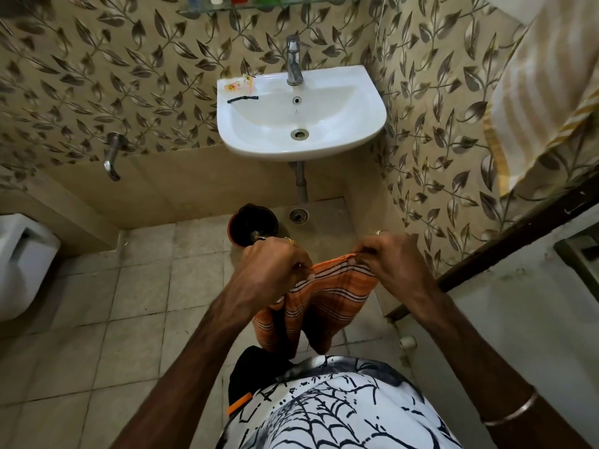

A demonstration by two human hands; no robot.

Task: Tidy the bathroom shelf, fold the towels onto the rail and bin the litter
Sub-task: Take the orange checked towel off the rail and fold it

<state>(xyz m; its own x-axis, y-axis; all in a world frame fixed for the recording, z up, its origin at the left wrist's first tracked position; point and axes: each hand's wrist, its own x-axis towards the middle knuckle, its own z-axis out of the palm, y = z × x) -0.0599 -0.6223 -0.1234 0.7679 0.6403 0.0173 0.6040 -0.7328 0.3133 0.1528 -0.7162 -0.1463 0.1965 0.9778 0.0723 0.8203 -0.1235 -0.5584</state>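
Here, in the head view, a person stands in a small tiled bathroom holding an orange striped towel (327, 296) up by its top edge. The left hand (272, 267) grips the towel's left end, fingers curled round the cloth; the right hand (392, 257) pinches the right end between thumb and fingers. The towel hangs in folds between the two hands, in front of the person's web-patterned shirt (340, 406) and above the tiled floor (129, 303).

Straight ahead, a white washbasin (363, 124) is fixed to the leaf-patterned wall, with a chrome tap (294, 63) at its back. On the basin's left rim lie scraps of yellow and red litter (241, 83) and, just in front of them, a black razor (243, 99).

Below the basin, a dark bin (249, 222) stands on the floor beside a round floor drain (299, 215); the left hand partly hides the bin's near side. A glass shelf (259, 8) with bottles runs along the top edge of the frame. A cream striped towel (544, 102) hangs at the upper right. A wall tap (112, 153) juts out at the left, and part of a white toilet (22, 264) shows at the left edge.
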